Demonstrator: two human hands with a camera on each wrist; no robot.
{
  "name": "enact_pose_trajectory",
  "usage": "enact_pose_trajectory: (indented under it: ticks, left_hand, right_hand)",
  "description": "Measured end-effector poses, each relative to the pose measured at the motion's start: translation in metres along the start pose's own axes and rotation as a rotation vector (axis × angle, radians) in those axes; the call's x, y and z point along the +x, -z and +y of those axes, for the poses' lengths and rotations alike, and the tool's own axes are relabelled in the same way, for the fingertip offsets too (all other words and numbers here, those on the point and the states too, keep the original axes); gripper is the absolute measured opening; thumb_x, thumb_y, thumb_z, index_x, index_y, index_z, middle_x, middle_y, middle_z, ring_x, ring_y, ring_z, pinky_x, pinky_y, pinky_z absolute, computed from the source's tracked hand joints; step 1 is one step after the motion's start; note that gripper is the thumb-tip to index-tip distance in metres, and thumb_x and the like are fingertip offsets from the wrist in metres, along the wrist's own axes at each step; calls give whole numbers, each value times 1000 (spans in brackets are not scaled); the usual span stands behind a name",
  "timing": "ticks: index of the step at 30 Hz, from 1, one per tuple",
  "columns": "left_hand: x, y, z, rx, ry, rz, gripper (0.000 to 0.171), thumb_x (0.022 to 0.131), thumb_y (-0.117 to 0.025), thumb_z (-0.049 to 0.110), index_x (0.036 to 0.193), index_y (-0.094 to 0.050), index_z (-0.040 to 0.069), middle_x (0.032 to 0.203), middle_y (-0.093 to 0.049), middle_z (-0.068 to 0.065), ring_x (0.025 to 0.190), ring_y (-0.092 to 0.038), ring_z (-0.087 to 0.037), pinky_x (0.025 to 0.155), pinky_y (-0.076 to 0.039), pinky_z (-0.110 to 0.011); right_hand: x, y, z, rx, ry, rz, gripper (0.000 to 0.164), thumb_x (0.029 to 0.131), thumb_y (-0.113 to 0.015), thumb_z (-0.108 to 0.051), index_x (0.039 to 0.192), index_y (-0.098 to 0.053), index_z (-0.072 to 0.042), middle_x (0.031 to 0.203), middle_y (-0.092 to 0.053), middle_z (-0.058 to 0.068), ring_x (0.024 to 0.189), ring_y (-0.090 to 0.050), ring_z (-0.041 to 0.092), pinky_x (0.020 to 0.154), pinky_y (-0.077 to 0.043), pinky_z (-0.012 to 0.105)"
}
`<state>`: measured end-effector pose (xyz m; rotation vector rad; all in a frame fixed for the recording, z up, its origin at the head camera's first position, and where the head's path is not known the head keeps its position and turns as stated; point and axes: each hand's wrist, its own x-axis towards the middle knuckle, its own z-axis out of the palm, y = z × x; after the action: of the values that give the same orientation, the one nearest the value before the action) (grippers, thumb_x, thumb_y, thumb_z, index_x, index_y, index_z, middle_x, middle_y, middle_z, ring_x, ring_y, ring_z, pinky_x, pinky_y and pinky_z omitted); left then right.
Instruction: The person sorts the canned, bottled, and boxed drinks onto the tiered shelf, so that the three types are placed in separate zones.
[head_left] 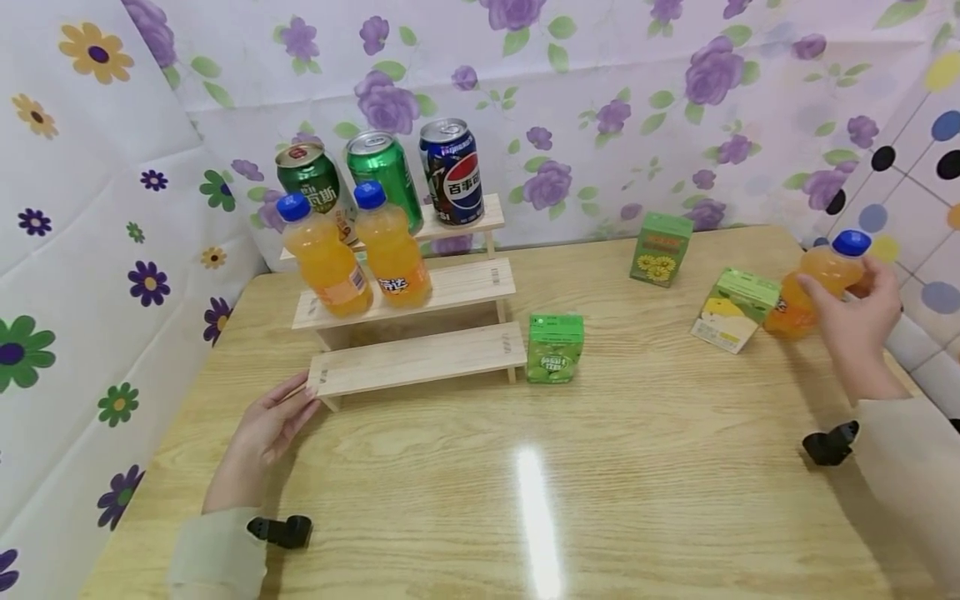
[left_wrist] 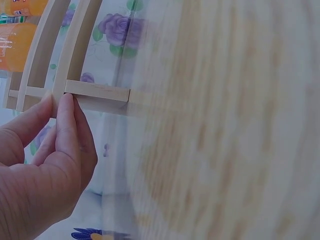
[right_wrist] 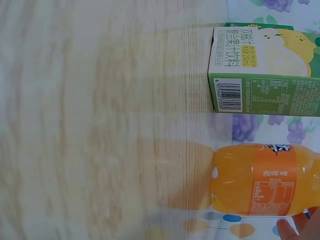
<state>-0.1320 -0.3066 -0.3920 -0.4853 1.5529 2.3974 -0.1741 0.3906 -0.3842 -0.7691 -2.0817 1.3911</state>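
My left hand (head_left: 266,429) pinches the left end of the bottom step of a three-tier wooden rack (head_left: 420,360); the left wrist view shows thumb and fingertips at the step's corner. At the far right, my right hand (head_left: 862,329) grips an orange soda bottle (head_left: 828,268) with a blue cap around its upper part. In the right wrist view, the bottle's base (right_wrist: 220,180) is right at the tabletop. Just left of that bottle stands a green-and-yellow juice carton (head_left: 735,310). Most of the right hand is outside the right wrist view.
On the rack's middle step stand two orange soda bottles (head_left: 330,267). Behind them, the top step holds two green cans (head_left: 386,179) and a blue Pepsi can (head_left: 453,175). A green carton (head_left: 555,350) stands beside the rack; another (head_left: 660,250) is near the flowered back wall (head_left: 585,125).
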Motion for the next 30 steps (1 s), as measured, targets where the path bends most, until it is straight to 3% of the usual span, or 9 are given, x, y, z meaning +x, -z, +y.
enact_pose_trajectory:
  ticks: [5,15,20,24,30]
  left_hand:
    - [-1,2,0,6,-9,14,31,89,-61,-4,87,-75,23,90,-69,4,83,-68,-7,83,-57,-16]
    - [-1,2,-1,4,-46,-33,33,91,-57,-6,90,-74,22,93,-69,3,84,-68,-8,84,-57,-16]
    - [2,0,-3,32,-35,-36,33,91,-57,-5,90,-73,24,93,-68,5,85,-68,-7,86,-56,-15]
    - [2,1,-3,50,-46,-20,33,91,-57,-4,90,-72,25,94,-68,6,86,-68,-7,87,-56,-16]
    - [-2,4,-2,46,-47,-22,30,92,-57,-3,93,-71,24,96,-68,7,89,-67,-6,90,-55,-16]
  right_hand:
    - [-1,-3,-1,-8,18,31,69,80,-75,-35,140,-42,-27,120,-46,-20,101,-41,-7,106,-40,16]
    - [-11,1,-8,-34,-21,0,70,81,-74,-34,142,-40,-26,126,-45,-18,104,-42,-8,111,-39,18]
    - [-13,7,-15,-119,76,18,67,86,-69,-34,144,-37,-26,137,-44,-11,109,-41,-9,111,-39,20]
    - [-14,6,-32,-170,133,3,67,88,-65,-36,146,-33,-28,145,-40,-4,118,-41,-2,113,-37,22]
    - [-14,4,-64,-157,220,4,64,89,-65,-32,144,-35,-26,139,-42,-10,115,-41,-5,113,-37,21]
